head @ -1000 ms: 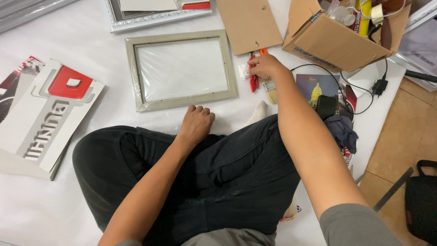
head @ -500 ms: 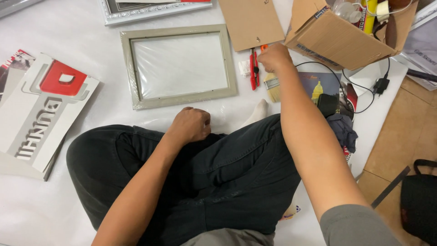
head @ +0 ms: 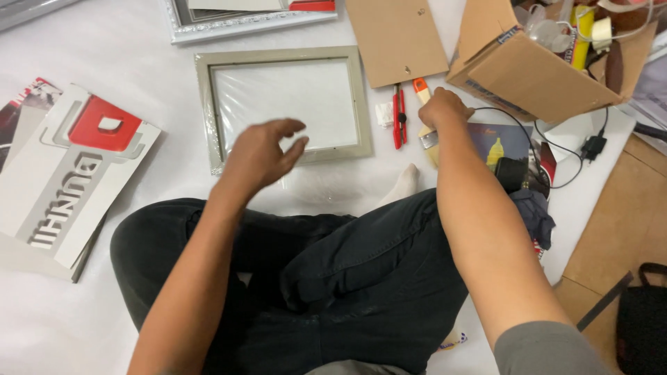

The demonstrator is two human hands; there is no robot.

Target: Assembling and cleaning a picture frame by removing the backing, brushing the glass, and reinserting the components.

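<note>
I sit cross-legged on a white sheet. My left hand [head: 260, 156] hovers open, fingers spread, over the lower edge of a pale grey picture frame [head: 205, 104] lying flat in front of me. My right hand [head: 445, 111] is closed around a paintbrush [head: 421, 87] with an orange handle, its bristles pointing toward my foot. A red utility knife [head: 399, 118] lies just left of the brush. A brown backing board [head: 396, 42] rests beyond them.
An open cardboard box [head: 535, 73] full of supplies stands at the back right, with a black charger and cable [head: 592, 147] beside it. A silver frame [head: 243, 24] lies at the top, printed folders [head: 76, 173] at the left, a black bag [head: 643, 316] at the lower right.
My left hand has lifted off my knee and opened above the frame's lower edge. My right hand has come slightly toward me and closed on the brush handle.
</note>
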